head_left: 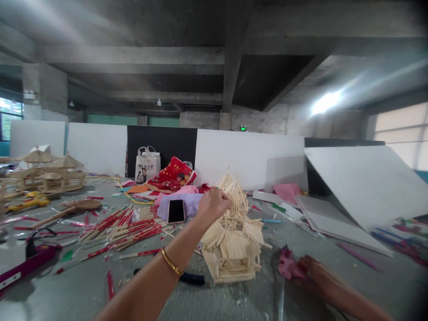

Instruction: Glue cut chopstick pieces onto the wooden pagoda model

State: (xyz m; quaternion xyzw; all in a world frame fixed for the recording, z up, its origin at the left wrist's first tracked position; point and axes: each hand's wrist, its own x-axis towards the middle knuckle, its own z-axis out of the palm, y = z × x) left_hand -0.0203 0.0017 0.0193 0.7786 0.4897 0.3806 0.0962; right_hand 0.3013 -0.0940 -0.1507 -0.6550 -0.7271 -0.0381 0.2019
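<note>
Broadly, a grey table fills the view, littered throughout; white boards lean along its far edge. A tower of pale sticks stands at centre, near the front edge; it is judged well advanced: base frame, two eaved tiers and a peaked top are in place; the top tier looks uneven, so fixing there appears outstanding. Loose sticks, many red-wrapped, lie heaped to the left, unused. Left hand is closed round the tower's top tier, fingers curled tight on it. Right hand lies low at the right, touching a pink tool; blur hides the fingers, so whether they grip cannot be told; nor can the tool's kind. A phone lies face up behind the heap. The tower's far side is hidden; the table's ends are cut off.
</note>
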